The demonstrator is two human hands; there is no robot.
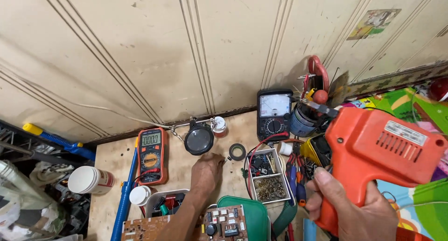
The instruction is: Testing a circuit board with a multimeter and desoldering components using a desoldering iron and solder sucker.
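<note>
The soldering gun (pixel 380 147) has a matt orange plastic shell, the workbench (pixel 112 161) is bare rough plywood, and the wall (pixel 140 49) is scuffed cream panelling.

An orange digital multimeter (pixel 151 154) lies near a black analog meter (pixel 274 114) and round magnifier (pixel 199 140).

I worked in a small electronics repair corner at home. My plywood bench (pixel 116 161) held two multimeters (pixel 151 154), circuit boards (pixel 224 224) and a parts tray (pixel 268 175), beside a children's play mat (pixel 410 105).
</note>
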